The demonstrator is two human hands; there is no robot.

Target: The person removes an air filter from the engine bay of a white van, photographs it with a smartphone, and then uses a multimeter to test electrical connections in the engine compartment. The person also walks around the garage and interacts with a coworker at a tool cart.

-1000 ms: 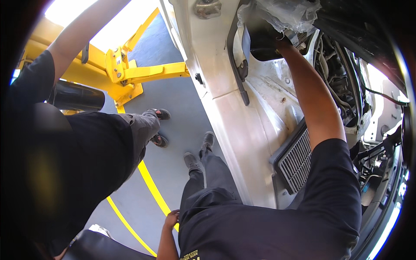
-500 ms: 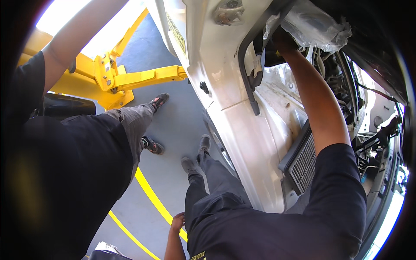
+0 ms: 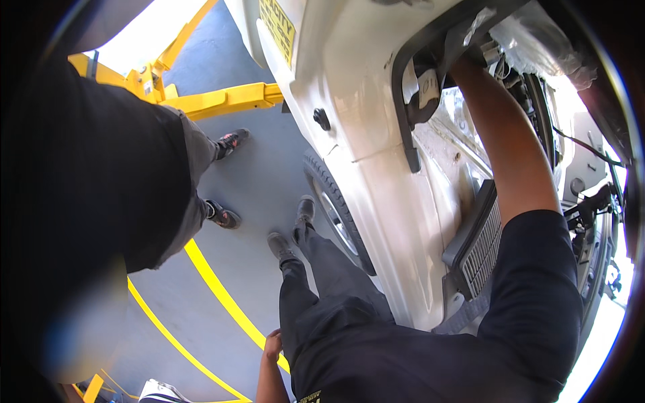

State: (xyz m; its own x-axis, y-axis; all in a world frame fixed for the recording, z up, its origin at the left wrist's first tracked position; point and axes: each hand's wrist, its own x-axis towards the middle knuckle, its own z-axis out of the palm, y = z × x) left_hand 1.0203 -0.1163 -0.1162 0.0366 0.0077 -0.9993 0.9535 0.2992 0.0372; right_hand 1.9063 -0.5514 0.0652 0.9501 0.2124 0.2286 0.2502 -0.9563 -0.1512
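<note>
My right arm reaches up into an opening in a white vehicle body [image 3: 376,134], past a black rubber edge seal [image 3: 403,101]. My right hand [image 3: 463,62] is mostly lost in the shadow there, beside wrinkled clear plastic sheeting [image 3: 537,43]. Whether its fingers grip anything is hidden. A pale part with a dark lower end [image 3: 424,94] hangs next to the wrist. Below my forearm sits a slatted grille in a dark frame [image 3: 480,248]. Down by my thigh hangs my left hand [image 3: 273,346], fingers loosely apart against the trousers, no object visible in it.
A co-worker in dark clothes [image 3: 121,168] stands close on the left. Behind them a yellow lift arm [image 3: 228,101] reaches to the vehicle. A wheel [image 3: 339,215] shows under the body. Yellow lines [image 3: 222,289] cross the grey floor. Exposed mechanical parts [image 3: 594,208] lie at the right.
The view has shifted, bringing more of the wheel into sight. The co-worker's torso now fills more of the left side. My right arm stays inside the opening, and my left hand still hangs down.
</note>
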